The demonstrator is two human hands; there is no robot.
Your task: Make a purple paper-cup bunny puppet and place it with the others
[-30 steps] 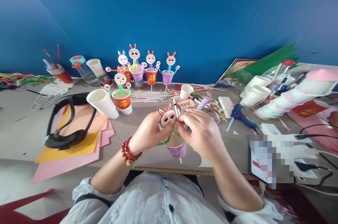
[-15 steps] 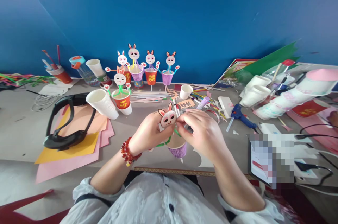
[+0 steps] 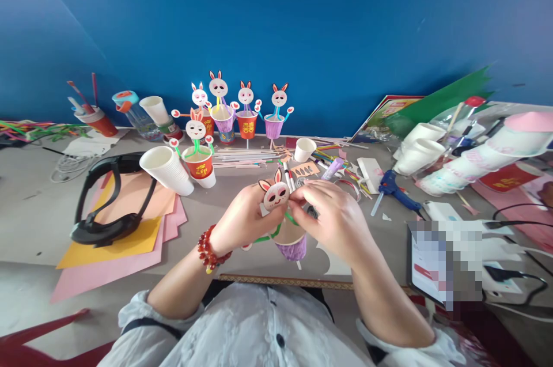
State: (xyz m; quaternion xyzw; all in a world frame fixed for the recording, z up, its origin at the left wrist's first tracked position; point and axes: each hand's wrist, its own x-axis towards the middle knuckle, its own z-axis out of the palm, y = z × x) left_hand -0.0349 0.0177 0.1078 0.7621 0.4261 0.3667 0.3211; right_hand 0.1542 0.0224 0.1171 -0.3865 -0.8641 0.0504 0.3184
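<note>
A white paper rabbit face (image 3: 276, 195) with pink-lined ears is held by my left hand (image 3: 246, 214), thumb across its lower edge. My right hand (image 3: 330, 208) is closed in a pinch at the face's right edge; what lies between its fingertips is hidden. Just below the hands is a purple-coloured paper cup (image 3: 291, 249), with a thin white stick showing under it. A bent green pipe cleaner (image 3: 265, 237) runs at the cup's rim beneath my left hand, and a second green piece shows near my right fingertips.
Several finished rabbit cups (image 3: 247, 124) stand along the blue wall. Stacked white cups (image 3: 166, 170), a black headset (image 3: 114, 200) and coloured paper (image 3: 108, 266) lie to the left. On the right are a blue glue gun (image 3: 400, 191), a phone (image 3: 427, 263) and a cup tower (image 3: 488, 154).
Both hands keep almost the same place and hold. The purple cup shifts very slightly to the right.
</note>
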